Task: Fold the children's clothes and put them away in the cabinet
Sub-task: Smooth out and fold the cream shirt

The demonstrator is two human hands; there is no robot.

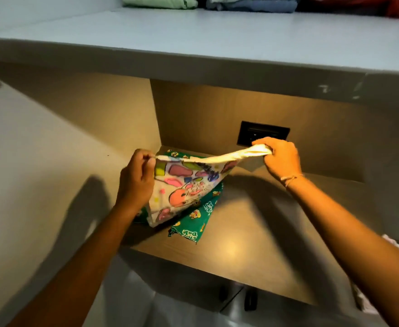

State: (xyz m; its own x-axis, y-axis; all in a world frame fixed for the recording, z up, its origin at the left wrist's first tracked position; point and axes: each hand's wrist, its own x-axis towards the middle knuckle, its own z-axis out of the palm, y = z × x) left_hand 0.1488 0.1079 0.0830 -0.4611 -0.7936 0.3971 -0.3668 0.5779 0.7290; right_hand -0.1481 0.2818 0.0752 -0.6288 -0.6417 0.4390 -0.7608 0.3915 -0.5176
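A white child's garment (184, 185) with bright cartoon prints hangs stretched between both my hands inside a lit cabinet compartment. My left hand (136, 180) pinches its left top edge. My right hand (281, 156) grips its bunched right end, held a bit higher. Under it, on the wooden cabinet shelf (252, 234), lies a green printed garment (193, 223), folded and partly hidden by the white one.
A thick grey shelf (193, 43) runs above the compartment, with folded green, blue and red clothes (252, 4) at its back. A black socket plate (262, 133) sits on the compartment's back wall. A side panel (40, 161) stands at the left. Pale fabric (368, 300) shows at lower right.
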